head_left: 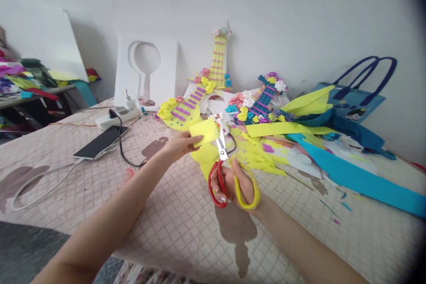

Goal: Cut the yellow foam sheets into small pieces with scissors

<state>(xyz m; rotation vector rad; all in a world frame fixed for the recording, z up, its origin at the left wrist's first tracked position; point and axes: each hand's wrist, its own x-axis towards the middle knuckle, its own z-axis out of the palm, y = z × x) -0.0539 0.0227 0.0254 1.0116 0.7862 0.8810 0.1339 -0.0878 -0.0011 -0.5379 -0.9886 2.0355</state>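
Observation:
Pinched in my left hand (181,145) is a piece of yellow crepe paper (205,131), held up over the table. My right hand (238,182) has its fingers through the handles of a pair of scissors (222,155), one handle red and the other yellow. The scissor blades are slightly apart and point away from me, at the right edge of the yellow paper. Whether they touch it I cannot tell. Beyond the paper lies a yellow paper guitar (186,111) with purple strips and paper flowers. A blue paper guitar (264,100) leans to its right.
A phone (100,143) with a white cable lies left, beside a power strip (115,117). Yellow scraps (262,157) and blue crepe strips (349,171) spread over the right side. A blue bag (356,97) and a white cut-out board (169,71) stand by the wall.

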